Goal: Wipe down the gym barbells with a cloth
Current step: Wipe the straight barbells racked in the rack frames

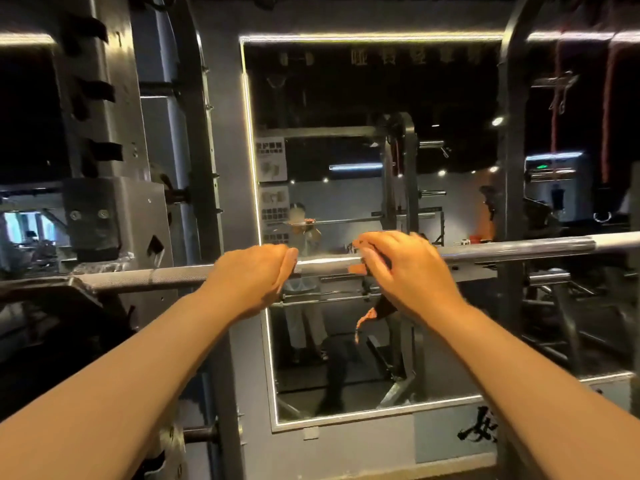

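Two hands close on the barbell (329,264): the left hand (256,275) curls bare over the bar, while the right hand (401,268), just beside it, clamps a dark cloth (382,308) around the steel, its tail hanging below. Behind the bar is a lit mirror (346,358); at the bar's left end, the rack upright (114,209).

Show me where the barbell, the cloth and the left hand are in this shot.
barbell (329,263), head view, smooth middle stretch of the shaft.
cloth (382,308), head view, dark end hanging below the right hand (408,268).
left hand (256,275), head view, back of the hand.

Left hand (256,271), right hand (405,268): both curled, palms down.
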Available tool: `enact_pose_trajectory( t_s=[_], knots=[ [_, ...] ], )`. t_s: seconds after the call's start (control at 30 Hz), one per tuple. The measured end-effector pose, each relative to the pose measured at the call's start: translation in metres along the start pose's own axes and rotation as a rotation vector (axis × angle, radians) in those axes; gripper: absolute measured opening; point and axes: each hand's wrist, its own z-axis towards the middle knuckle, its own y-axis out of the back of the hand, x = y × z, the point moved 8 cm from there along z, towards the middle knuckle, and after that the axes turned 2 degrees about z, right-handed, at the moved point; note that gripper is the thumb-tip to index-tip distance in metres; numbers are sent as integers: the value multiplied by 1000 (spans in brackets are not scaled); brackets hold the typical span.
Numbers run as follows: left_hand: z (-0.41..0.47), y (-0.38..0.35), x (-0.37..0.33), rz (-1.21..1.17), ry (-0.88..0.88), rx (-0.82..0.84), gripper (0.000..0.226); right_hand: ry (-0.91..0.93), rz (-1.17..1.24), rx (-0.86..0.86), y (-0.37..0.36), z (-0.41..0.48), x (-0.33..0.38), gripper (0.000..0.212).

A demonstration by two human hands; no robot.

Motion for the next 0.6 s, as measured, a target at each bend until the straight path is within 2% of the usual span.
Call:
enact_pose_trajectory(
  t_s=[0.1, 0.17, 0.23, 0.33, 0.43, 0.5, 0.53, 0.6],
  knots=[
    [-9, -1, 16, 59, 19, -30, 23, -264, -20, -172, 10, -11, -31, 30],
    [-10, -4, 17, 54, 19, -56, 34, -301, -37, -179, -2, -9, -15, 29],
    [-8, -4, 13, 28, 30, -86, 33, -224, -51, -144, -22, -2, 21, 28],
    [-9, -2, 16, -33, 58, -154, 35, -1, -6, -17, -55, 5, 79, 33],
    [-14, -1, 19, -44, 27, -171, 37, 164, -2, 142, -59, 9, 92, 44],
    [-17, 0, 19, -71, -19, -184, 34, 233, -58, 147, -47, 8, 76, 45],
    [-18, 0, 19, -88, -32, -199, 32, 185, -68, 81, -38, 9, 59, 40],
    [-19, 1, 20, -114, -30, -251, 34, -84, 22, -63, -19, 10, 25, 29]
  ],
)
